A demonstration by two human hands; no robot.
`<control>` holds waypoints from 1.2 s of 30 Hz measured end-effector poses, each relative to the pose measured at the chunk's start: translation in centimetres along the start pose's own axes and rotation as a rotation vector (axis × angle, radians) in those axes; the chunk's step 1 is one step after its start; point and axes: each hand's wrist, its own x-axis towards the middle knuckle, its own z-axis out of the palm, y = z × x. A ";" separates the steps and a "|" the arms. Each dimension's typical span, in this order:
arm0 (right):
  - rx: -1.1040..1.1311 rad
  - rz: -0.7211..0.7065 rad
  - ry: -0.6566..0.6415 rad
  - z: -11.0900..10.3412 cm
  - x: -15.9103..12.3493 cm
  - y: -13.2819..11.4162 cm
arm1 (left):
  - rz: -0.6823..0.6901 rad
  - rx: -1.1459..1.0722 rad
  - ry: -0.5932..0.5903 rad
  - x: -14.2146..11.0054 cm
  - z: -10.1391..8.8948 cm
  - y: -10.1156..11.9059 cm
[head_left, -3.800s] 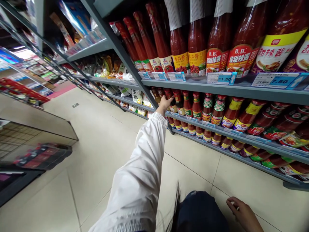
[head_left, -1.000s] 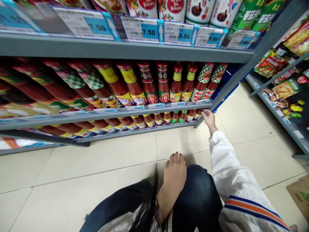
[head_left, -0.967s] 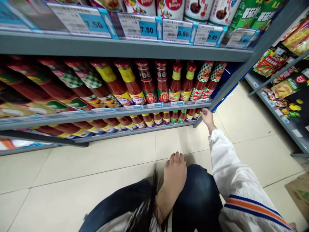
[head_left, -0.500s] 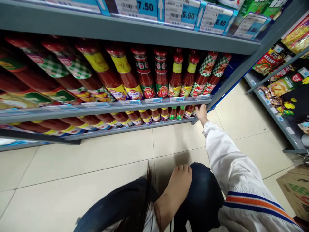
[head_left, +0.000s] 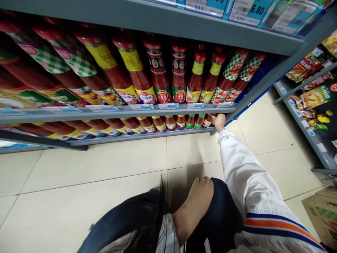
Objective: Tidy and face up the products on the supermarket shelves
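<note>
My right hand [head_left: 219, 122], in a white sleeve, reaches in at the right end of the bottom shelf, just under the lip of the shelf above. One digit stretches left and touches or nearly touches the last red sauce bottle [head_left: 207, 121] in that row. The other fingers are hidden, so whether they grip anything does not show. My left hand [head_left: 198, 195] rests on my dark-trousered knee [head_left: 223, 207], back upward, its fingers bending over the knee and their tips out of sight.
Above the bottom row, a shelf [head_left: 118, 114] carries taller sauce bottles [head_left: 160, 79] with red caps. Price tags [head_left: 252, 12] line the upper shelf edge. At right stand a rack of packets [head_left: 317, 91] and a cardboard box [head_left: 321, 218]. Pale floor tiles [head_left: 118, 158] lie between.
My right hand has shifted slightly left along the bottom shelf, and a digit now stretches toward the bottles. The view has tilted down a little. My left hand stays on the knee.
</note>
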 end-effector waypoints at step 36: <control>0.154 -0.047 0.013 2.8 -3.3 -5.3 | 0.036 -0.006 -0.053 1.5 -1.9 0.2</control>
